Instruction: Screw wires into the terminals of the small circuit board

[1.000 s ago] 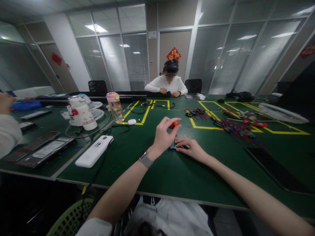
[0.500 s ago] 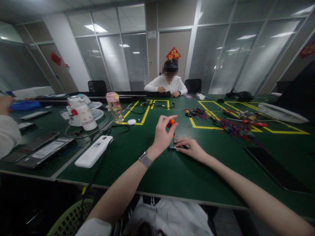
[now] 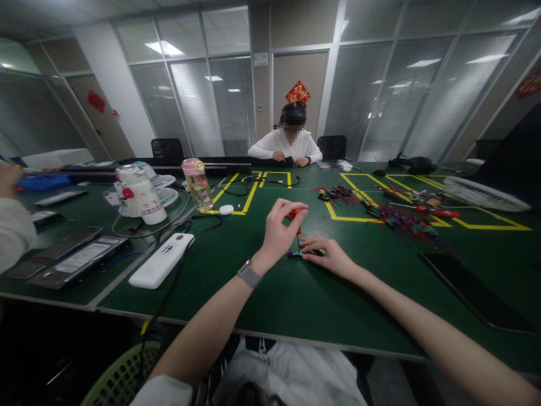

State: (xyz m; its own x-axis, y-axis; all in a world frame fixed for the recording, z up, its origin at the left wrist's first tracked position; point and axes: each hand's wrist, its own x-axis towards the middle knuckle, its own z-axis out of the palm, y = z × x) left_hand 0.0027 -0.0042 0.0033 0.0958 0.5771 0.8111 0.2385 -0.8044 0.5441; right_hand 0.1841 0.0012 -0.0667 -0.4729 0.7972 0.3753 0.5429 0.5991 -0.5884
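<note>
Slippage threatens: left hand (image 3: 279, 228) pinches the orange screwdriver (image 3: 295, 215) upright; right hand (image 3: 327, 255) presses the small board (image 3: 296, 254) flat.

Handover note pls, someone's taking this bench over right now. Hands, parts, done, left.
Left hand: raised over the table, fingertips pinched on the orange handle of a small screwdriver, shaft pointing down at the part.
Right hand: flat on the green table, fingers pressing a small circuit board in place.
Spare parts: heap of coloured wires in the yellow-taped boxes to the right, red-handled tool beside it.
Done: cannot tell from this view.
Left: likely the screw work on the board; its state is too small to read.
</note>
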